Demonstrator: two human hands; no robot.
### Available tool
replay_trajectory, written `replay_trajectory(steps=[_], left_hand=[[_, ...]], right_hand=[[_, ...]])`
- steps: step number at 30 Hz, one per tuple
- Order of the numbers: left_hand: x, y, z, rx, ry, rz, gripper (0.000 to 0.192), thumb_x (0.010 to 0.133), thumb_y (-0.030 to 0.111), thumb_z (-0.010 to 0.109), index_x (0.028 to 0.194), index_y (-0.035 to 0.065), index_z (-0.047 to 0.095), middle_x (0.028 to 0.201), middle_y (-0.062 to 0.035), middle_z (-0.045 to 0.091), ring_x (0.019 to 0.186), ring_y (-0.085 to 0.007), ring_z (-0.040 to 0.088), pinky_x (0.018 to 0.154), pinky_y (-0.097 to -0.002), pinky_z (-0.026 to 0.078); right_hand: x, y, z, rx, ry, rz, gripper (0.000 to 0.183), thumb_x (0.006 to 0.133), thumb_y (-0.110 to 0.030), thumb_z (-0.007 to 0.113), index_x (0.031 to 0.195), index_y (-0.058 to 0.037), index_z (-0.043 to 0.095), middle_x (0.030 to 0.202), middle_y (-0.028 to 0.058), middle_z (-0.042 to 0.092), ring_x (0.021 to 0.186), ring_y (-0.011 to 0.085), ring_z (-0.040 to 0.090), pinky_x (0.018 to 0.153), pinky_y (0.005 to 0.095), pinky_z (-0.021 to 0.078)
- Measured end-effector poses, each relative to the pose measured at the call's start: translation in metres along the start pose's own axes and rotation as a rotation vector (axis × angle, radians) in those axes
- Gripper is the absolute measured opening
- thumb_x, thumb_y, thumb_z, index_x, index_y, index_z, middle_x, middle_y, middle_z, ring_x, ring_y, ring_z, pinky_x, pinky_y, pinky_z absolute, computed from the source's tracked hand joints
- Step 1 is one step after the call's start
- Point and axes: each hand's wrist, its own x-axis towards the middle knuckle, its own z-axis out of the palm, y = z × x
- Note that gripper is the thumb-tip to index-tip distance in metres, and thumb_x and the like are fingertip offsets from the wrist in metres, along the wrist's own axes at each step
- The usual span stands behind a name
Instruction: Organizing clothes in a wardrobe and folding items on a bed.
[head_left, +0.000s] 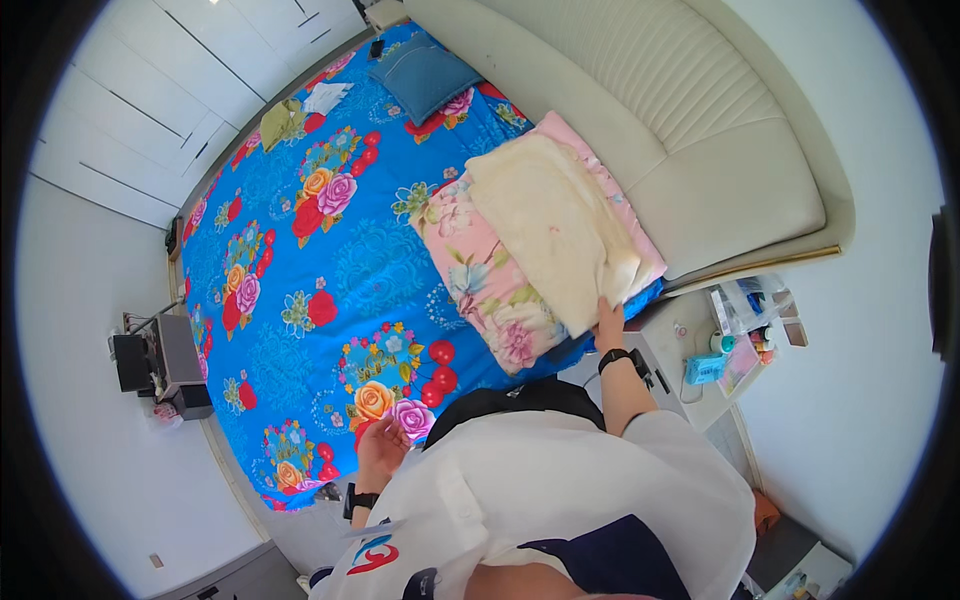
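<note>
At the near end of a folded cream blanket (555, 225), my right hand (609, 324) grips the edge, some of its fingers hidden. The blanket lies flat across a folded pink floral quilt (457, 259), with pink showing on both sides. Both rest at the right side of the bed, by the headboard. My left hand (384, 444) holds nothing and is held palm up, its fingers loosely curled and apart, beside the near edge of the blue floral bedsheet (382, 277). Each wrist wears a black band.
A beige padded headboard (720, 150) borders the bed. Farther along lie a blue cushion (424, 75), a phone (376, 50), an olive cloth (282, 124) and white paper (327, 97). To the right, a bedside table (679, 337) holds bottles, a blue tissue pack (705, 369) and a plastic bag.
</note>
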Motion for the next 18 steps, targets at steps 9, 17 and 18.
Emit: replay_trajectory(steps=[9, 17, 18], left_hand=[[-0.012, -0.01, 0.036, 0.12, 0.078, 0.074, 0.018, 0.082, 0.016, 0.052, 0.094, 0.0017, 0.052, 0.081, -0.0085, 0.055, 0.076, -0.0193, 0.053, 0.067, -0.0291, 0.044], [-0.009, -0.019, 0.035, 0.063, 0.117, 0.053, 0.016, 0.082, 0.016, 0.052, 0.092, 0.0041, 0.053, 0.081, -0.0075, 0.055, 0.076, -0.0192, 0.053, 0.068, -0.0315, 0.045], [-0.01, -0.021, 0.038, 0.061, 0.115, 0.051, 0.016, 0.082, 0.016, 0.052, 0.092, 0.0041, 0.053, 0.081, -0.0075, 0.055, 0.076, -0.0192, 0.053, 0.068, -0.0315, 0.045]], right_hand=[[0.052, -0.026, -0.017, 0.387, -0.068, 0.148, 0.051, 0.077, -0.013, 0.062, 0.12, -0.0031, 0.037, 0.112, 0.0116, 0.05, 0.1, 0.0277, 0.051, 0.081, 0.0388, 0.0458], [0.056, -0.029, -0.04, 0.011, 0.158, -0.188, 0.047, 0.077, -0.016, 0.061, 0.115, 0.0012, 0.04, 0.108, 0.0124, 0.051, 0.093, 0.0251, 0.054, 0.076, 0.034, 0.0477], [0.063, -0.013, -0.053, 0.134, 0.203, 0.044, 0.045, 0.077, -0.017, 0.061, 0.113, 0.0005, 0.041, 0.108, 0.0135, 0.05, 0.094, 0.0268, 0.053, 0.079, 0.036, 0.046]])
